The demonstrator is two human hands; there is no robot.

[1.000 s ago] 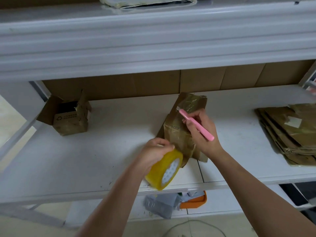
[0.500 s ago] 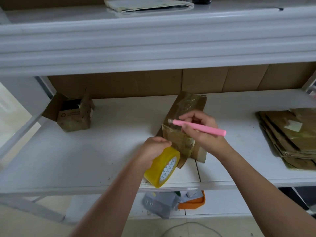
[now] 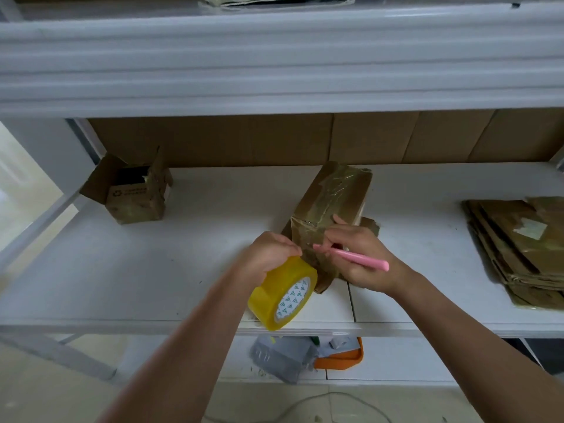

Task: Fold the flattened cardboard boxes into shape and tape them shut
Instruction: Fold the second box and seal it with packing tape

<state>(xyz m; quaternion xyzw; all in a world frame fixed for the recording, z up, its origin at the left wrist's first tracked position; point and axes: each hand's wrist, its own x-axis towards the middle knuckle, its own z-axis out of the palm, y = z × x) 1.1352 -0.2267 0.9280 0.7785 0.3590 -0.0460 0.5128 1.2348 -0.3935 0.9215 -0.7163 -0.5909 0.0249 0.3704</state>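
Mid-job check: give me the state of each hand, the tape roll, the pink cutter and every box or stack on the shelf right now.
left hand: grips the yellow tape roll, held tilted at the shelf's front edge.
right hand: holds the pink cutter, tip toward the tape.
taped box: folded up, covered in tape, resting on the shelf.
small open box: upright, flaps open, left side.
flattened boxes: stacked flat, right side.

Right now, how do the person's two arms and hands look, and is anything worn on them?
Both forearms are bare up to the frame edge: no sleeves show. The left hand and the right hand carry no gloves, and no watch, bracelet or ring is visible. No markings or bandages show on them.
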